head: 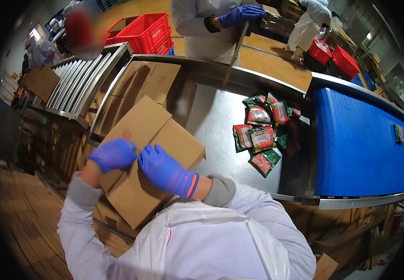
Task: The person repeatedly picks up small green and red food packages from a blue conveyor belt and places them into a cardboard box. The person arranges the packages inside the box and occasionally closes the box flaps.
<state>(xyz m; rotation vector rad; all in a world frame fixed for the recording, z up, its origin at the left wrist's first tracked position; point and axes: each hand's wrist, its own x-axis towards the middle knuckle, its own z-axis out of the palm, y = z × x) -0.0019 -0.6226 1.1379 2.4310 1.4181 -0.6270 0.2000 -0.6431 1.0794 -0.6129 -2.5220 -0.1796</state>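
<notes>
A brown cardboard box (180, 142) sits tilted before me at the left end of a steel work table (219, 112), its top flaps folded inward to a seam. My left hand (114, 155), in a blue glove, is curled on the flaps at the left of the seam. Beside it, my right hand (163, 170) has bent fingers gripping at the seam, with an orange band at the wrist. The fingertips of my left hand are hidden. Several green-and-red plastic packets of diced meat (262, 137) lie in a loose pile to the right of the box.
Closed cardboard boxes (146, 78) stand behind mine, near a roller conveyor (79, 80). A blue conveyor belt (359, 147) at right carries one packet (398, 134). Across the table stands a co-worker (202, 35); red crates (146, 33) are behind. Flattened cardboard (20, 213) is stacked at lower left.
</notes>
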